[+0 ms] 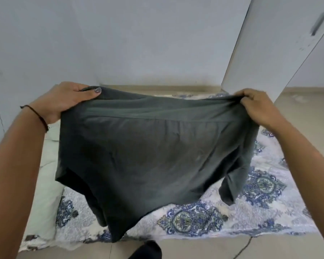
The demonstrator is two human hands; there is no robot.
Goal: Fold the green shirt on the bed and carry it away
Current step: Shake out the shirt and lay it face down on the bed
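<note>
The dark green shirt (148,152) hangs stretched in the air between my two hands, above the bed (269,208). My left hand (64,101) grips its upper left corner with the thumb on top of the cloth. At the upper right corner my right hand (258,107) pinches the bunched edge. The shirt's lower part droops toward me, one sleeve dangling at the right and a darker fold hanging at the lower left. The cloth hides the middle of the bed.
The bed lies low on the floor under a white sheet with blue floral medallions. A pale pillow (43,208) rests at its left edge. A white wardrobe door (269,43) stands open at the right. Grey walls close the back and left.
</note>
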